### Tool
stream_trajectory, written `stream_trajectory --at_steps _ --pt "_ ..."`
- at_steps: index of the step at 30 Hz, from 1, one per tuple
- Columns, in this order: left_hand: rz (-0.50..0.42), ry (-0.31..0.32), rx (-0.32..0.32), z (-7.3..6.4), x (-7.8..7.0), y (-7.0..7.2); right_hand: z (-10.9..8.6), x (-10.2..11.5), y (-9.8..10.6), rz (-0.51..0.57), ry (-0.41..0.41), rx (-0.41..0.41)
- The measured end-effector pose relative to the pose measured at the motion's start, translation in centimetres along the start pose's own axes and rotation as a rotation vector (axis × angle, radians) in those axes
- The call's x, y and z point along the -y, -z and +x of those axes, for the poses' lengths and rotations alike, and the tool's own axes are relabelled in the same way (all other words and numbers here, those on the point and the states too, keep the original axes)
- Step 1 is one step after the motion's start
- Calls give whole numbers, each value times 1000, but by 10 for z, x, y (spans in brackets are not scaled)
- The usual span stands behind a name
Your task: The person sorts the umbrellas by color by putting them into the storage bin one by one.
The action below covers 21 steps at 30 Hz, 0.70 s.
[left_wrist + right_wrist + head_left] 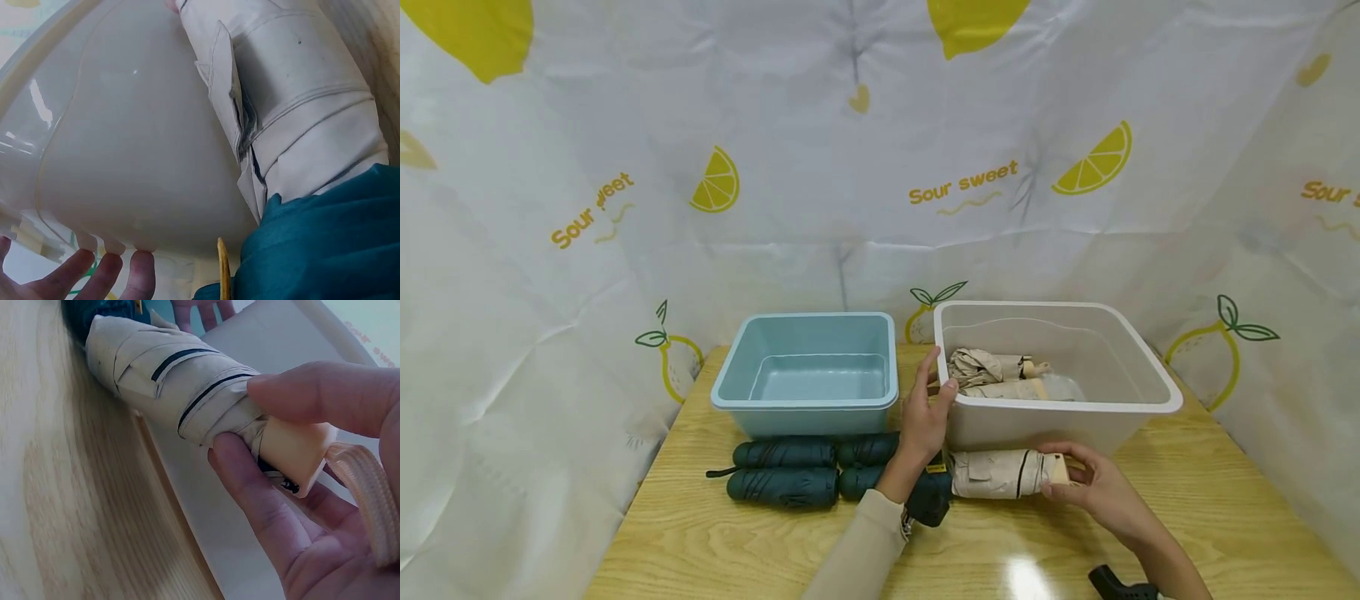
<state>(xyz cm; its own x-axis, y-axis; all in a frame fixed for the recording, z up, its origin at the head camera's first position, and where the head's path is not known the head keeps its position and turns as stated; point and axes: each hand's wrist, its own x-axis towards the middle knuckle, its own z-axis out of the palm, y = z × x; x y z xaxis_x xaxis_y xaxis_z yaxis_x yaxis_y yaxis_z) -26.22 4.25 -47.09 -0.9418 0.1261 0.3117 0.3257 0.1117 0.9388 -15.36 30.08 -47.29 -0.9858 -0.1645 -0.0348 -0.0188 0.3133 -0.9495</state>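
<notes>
My right hand (1093,487) pinches the handle end of a beige folded umbrella (996,474), thumb on one side and fingers on the other. In the right wrist view a peach strap (365,494) hangs from the umbrella's handle (297,450). This umbrella lies along the front of a white bin (1060,407), its far end against a dark green folded umbrella. My left hand (925,417) touches the bin's front left corner with fingers extended; the left wrist view shows its fingertips (142,265) against the bin wall. Inside the bin lie beige folded umbrellas (1000,389).
Left of the white bin stands a light blue bin (805,406). Several dark green folded umbrellas (782,487) lie in two rows before it, partly behind my left forearm. All rest on a wooden table (715,554), with a lemon-print sheet (820,225) hanging behind.
</notes>
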Motion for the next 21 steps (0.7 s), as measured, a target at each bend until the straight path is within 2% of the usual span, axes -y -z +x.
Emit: stream_trajectory --at_steps 10,15,21 --pt "12 31 -2 -1 -1 1 -3 9 3 -23 -15 -38" --pt "13 25 -1 -1 0 1 -6 13 9 10 37 -19" --pt "14 25 3 -1 0 1 -11 20 15 -3 92 -38"
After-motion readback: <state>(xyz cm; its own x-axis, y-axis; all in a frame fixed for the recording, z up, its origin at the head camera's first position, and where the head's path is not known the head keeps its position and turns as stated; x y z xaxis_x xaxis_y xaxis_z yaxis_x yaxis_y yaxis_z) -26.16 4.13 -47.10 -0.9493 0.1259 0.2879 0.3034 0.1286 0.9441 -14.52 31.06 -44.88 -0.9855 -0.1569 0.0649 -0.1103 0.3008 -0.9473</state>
